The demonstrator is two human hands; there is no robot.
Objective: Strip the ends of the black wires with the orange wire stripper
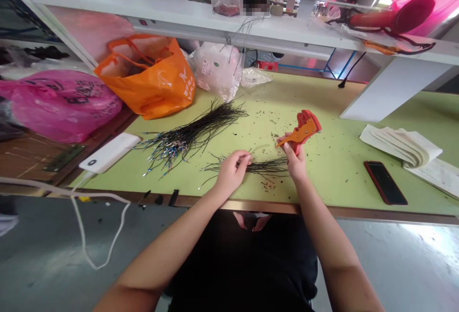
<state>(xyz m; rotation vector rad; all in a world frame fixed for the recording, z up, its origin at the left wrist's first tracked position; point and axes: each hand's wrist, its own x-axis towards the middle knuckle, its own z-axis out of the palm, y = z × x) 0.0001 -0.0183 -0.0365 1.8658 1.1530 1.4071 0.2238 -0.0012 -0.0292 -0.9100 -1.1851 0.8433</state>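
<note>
In my right hand (296,159) is a red and orange wire stripper (304,128), its head pointing up and away from me. My left hand (234,171) is closed in a pinch, and a thin, blurred wire (261,147) seems to stick out from its fingertips toward the tool. Under and between both hands lies a small bunch of black wires (267,165) on the green tabletop. Farther left rests a bigger bundle of black wires (193,133), with blue and silvery ends spread toward me. Dark clippings (268,185) are scattered around the tool and the small bunch.
An orange bag (154,82), a pink plastic bag (68,104) and a clear plastic bag (218,68) stand at the back left. A white power bank (109,153) with a cable lies left. On the right are a phone (385,183) and a paper pad (401,145). A shelf (179,16) spans the back.
</note>
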